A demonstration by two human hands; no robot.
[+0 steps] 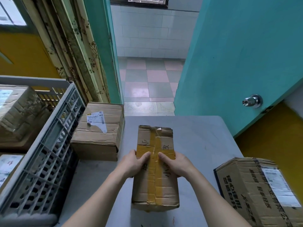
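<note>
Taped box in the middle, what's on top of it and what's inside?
On top of the taped box lie crossed strips of yellow tape and both thumbs; the left hand and right hand grip its sides. Its inside is hidden: it is taped shut.

grey crate [54, 145], labelled box [98, 128], printed carton [262, 190]

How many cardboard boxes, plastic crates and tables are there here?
Cardboard boxes: 4 (taped box, torn-label box, printed box, box in the grey crate); a cut-off labelled thing lower left is unclear.
Plastic crates: 1, the grey crate
Tables: 1, the grey table
Total: 6
</note>
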